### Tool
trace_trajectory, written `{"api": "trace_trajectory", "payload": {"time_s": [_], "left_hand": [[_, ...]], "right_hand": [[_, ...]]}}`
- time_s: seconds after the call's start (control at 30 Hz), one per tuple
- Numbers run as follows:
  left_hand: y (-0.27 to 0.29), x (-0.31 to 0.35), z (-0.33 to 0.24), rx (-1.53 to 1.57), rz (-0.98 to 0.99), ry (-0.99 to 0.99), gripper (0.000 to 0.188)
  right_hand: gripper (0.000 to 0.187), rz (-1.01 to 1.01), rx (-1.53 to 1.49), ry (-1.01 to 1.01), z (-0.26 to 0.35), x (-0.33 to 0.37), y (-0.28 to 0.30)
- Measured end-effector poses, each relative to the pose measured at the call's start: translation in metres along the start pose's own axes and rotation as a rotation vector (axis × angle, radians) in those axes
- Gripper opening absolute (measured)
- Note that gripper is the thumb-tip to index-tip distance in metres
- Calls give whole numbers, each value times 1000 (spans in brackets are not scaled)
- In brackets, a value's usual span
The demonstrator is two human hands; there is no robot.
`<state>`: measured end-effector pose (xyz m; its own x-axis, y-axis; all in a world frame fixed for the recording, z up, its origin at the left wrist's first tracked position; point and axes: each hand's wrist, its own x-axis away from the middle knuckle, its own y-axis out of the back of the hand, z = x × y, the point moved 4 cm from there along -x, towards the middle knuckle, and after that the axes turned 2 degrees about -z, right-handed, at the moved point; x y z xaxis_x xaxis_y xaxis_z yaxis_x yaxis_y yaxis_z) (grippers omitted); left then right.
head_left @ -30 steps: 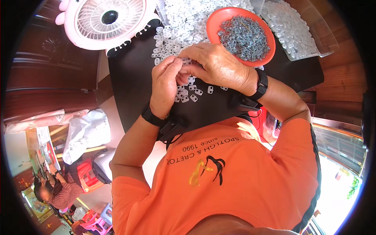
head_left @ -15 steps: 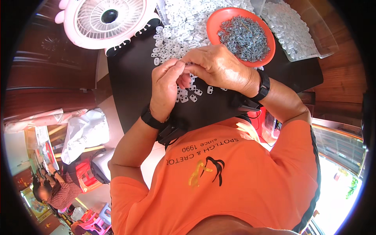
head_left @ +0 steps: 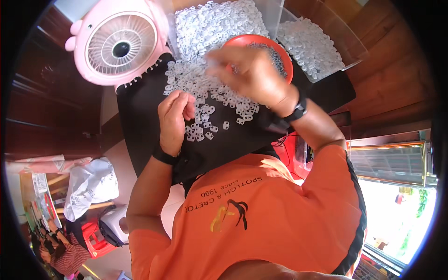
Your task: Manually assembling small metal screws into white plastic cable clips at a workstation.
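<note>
My left hand (head_left: 175, 115) is raised over the near left of the black table (head_left: 144, 135), its fingers curled inward; what they hold, if anything, is hidden. Blurred by motion, my right hand (head_left: 254, 72) hangs in front of an orange-red bowl (head_left: 289, 65) full of small grey metal pieces that look like screws, covering part of it. Whether its fingers hold anything does not show. Between and beyond my hands lies a spread of small white plastic pieces (head_left: 184, 74) with holes. Several loose ones (head_left: 200, 133) lie nearer to me, beside my left hand.
A pink fan (head_left: 122, 49) stands at the back left of the table. Clear plastic bins with more white pieces stand at the back middle (head_left: 275, 18) and back right (head_left: 345, 44). Far left, a person in a striped top (head_left: 70, 256) is near a red stool (head_left: 95, 240).
My hands, together at the fingertips before, have parted. The right one has moved up to the bowl, while the left stays curled nearby. The whole view has shifted slightly.
</note>
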<state>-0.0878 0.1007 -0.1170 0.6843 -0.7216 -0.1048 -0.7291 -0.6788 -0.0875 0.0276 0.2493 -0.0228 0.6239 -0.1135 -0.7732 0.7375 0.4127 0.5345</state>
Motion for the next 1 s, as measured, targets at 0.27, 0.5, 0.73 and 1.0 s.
{"api": "trace_trajectory", "payload": {"time_s": [0.27,0.5,0.73,1.0], "left_hand": [[17,-14,-5,47,-89,-60,24],[28,-15,0,53,-158,-41,23],[24,-20,2,85,-118,-35,24],[24,-19,2,59,-105,-22,24]], "right_hand": [[26,-538,584,-289,-59,-56,143],[17,67,345,-32,-41,-20,40],[14,598,-69,-11,1,31,-51],[11,667,65,37,7,44,-75]]}}
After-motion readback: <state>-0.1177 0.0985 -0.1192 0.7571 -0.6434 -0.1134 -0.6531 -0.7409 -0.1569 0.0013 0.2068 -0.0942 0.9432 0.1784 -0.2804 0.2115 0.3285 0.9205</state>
